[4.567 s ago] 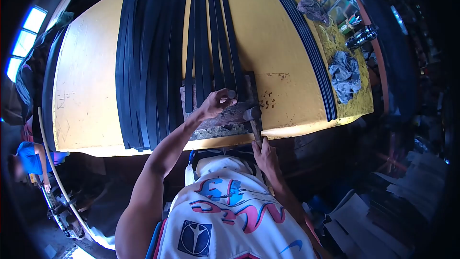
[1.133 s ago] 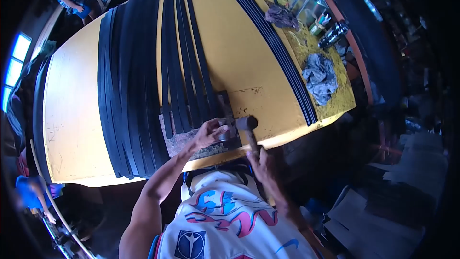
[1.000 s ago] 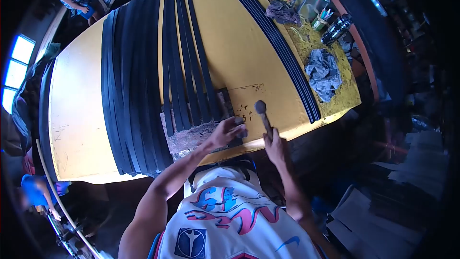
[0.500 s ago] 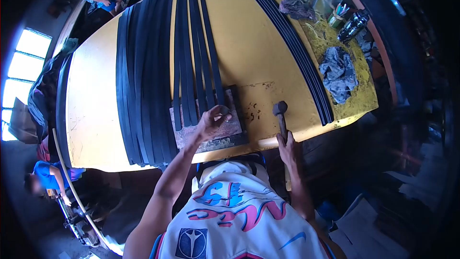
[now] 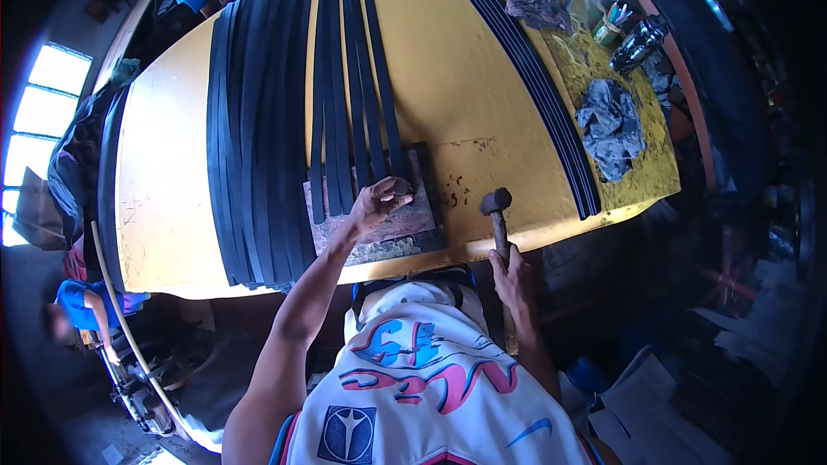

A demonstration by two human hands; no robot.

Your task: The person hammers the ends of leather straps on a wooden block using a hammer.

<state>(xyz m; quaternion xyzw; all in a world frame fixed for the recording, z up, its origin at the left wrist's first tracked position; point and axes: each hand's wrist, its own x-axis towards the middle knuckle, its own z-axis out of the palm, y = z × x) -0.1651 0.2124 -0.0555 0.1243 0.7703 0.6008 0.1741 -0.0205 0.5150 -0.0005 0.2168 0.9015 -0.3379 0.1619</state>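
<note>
My left hand point(image 5: 377, 207) is closed around a small dark round-ended tool point(image 5: 401, 189), most of it hidden by the fingers. It is over a worn reddish board point(image 5: 392, 228) at the table's near edge. Ends of several long black strips point(image 5: 333, 120) lie on that board, right by the hand. To the right, my right hand point(image 5: 512, 275) grips a hammer point(image 5: 498, 220) by its handle, the dark head raised over the yellow table's near edge.
A wide bundle of black strips point(image 5: 258, 129) covers the left of the yellow table point(image 5: 164, 181). Narrow black strips point(image 5: 525, 65) run along its right side. Beyond are a crumpled cloth point(image 5: 610, 129) and a dark bottle point(image 5: 639, 43). A person in blue point(image 5: 79, 306) is at lower left.
The hammer head has swung slightly left and down in view, and my right hand has shifted a little left. My left hand is slightly farther up the board, still closed on the dark tool.
</note>
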